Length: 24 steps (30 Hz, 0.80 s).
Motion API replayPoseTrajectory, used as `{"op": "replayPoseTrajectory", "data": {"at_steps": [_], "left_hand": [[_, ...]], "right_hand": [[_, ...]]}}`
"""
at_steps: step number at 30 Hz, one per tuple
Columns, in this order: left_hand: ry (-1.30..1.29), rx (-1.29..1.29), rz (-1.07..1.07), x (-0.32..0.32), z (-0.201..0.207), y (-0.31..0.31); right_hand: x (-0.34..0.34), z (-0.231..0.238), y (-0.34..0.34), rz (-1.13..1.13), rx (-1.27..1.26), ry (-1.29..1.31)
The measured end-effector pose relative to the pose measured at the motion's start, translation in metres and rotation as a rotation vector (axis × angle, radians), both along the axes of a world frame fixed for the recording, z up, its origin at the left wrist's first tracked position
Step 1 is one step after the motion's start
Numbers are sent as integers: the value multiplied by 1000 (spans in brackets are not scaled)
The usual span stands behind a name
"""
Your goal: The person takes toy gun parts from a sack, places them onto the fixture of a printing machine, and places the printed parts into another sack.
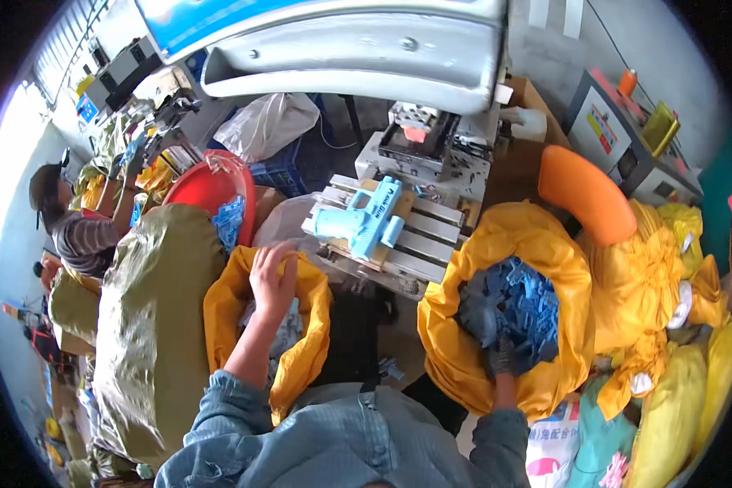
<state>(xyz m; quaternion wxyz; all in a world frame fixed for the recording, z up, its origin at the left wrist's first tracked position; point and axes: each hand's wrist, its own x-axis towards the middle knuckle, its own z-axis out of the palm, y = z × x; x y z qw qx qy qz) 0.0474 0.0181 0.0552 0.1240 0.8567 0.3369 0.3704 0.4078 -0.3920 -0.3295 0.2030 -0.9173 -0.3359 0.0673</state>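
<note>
Right hand point(503, 359) is among parts point(532, 294), apparently picking; grip cannot be judged. Left hand point(273, 281), grip spread, overhangs sack point(222, 313). Lifting would need firm hold.

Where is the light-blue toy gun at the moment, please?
In the head view, the light-blue toy gun lies above the middle, on the slatted bed, beyond the gap between the left open yellow sack and the right open yellow sack.

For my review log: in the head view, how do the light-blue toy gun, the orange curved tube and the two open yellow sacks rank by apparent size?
1. Open yellow sack on the right
2. Open yellow sack on the left
3. Orange curved tube
4. Light-blue toy gun
</note>
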Motion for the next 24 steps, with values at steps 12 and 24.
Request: {"op": "replayPoseTrajectory", "data": {"at_steps": [12,24], "left_hand": [[-218,193,-32,64,61,40],[117,-176,455,-147,-109,0]], "right_hand": [[-83,408,171,216,1112,1068],[-128,457,300,742,164,-359]]}}
